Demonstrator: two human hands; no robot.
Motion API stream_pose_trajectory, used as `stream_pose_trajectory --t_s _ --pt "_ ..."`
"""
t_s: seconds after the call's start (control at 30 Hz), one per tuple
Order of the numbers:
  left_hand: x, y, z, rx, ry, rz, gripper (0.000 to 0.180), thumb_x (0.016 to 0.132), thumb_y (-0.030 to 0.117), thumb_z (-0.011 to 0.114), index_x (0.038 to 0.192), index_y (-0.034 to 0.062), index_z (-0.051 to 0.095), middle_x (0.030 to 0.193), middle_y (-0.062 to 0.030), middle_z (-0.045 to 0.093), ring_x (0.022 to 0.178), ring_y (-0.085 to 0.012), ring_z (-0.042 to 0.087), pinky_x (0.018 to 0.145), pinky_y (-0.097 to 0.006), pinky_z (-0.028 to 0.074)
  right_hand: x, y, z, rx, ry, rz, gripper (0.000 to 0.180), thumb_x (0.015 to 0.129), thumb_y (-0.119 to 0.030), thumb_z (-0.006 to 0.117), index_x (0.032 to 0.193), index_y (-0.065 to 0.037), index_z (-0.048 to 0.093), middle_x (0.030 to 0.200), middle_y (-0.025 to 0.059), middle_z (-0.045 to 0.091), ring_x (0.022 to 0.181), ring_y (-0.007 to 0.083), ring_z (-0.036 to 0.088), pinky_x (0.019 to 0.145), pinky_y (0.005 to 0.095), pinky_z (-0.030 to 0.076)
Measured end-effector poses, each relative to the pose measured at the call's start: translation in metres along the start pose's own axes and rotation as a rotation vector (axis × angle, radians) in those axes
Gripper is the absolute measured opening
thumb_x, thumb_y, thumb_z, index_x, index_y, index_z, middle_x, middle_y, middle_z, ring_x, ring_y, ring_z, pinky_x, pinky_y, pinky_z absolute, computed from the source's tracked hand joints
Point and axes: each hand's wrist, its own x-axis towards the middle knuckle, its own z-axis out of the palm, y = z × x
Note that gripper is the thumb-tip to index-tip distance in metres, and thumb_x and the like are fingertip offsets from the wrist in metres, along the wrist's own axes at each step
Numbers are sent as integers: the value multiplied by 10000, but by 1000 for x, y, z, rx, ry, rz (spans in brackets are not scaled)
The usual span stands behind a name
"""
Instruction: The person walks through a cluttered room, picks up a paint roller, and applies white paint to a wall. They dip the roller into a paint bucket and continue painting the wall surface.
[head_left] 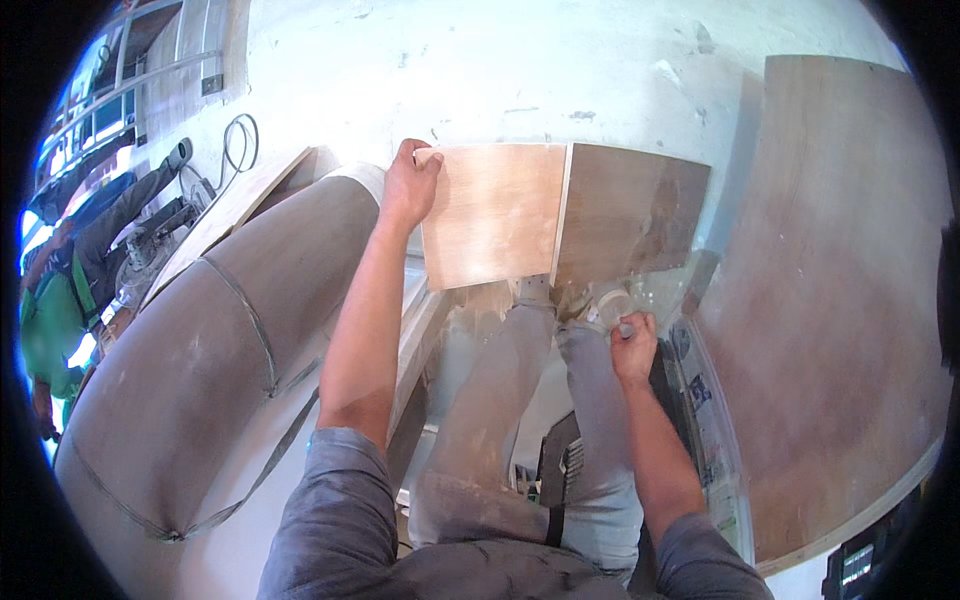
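My left hand (410,185) grips the upper left corner of a light plywood panel (490,215), with thumb on its face and fingers behind the edge. A darker brown panel (630,215) meets it along a pale upright edge. Both stand in front of me, above my feet. Lower and to the right, my right hand (633,350) is closed around a small greyish, round-ended object (627,330), whose kind I cannot make out. Just beyond that hand lies a pale round shape (612,303), blurred against the floor.
A large brown roll (210,340) tied with cord lies on my left. To my right leans a big plywood board (830,300), beside a clear plastic-looking sheet or bin (710,430). A whitish wall (500,70) rises ahead. At far left are a person in green (55,325) and metal framing (130,85).
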Motion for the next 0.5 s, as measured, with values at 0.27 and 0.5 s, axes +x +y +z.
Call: stream_pose_trajectory --t_s 0.27,0.5 --pt "-67 56 -48 150 -301 103 371 915 329 612 1067 -8 641 982 -221 686 945 -331 643 870 -412 484 -27 10 -56 121 -41 48 184 661 23 730 815 -76 722 945 121 604 940 325 644 840 398 528" --pt "-113 123 -63 194 -535 36 389 924 388 636 1076 29 655 886 -137 679 808 -186 635 704 -349 517 -77 17 -108 83 145 177 148 678 -31 758 810 -57 696 939 142 605 929 353 634 844 424 514"
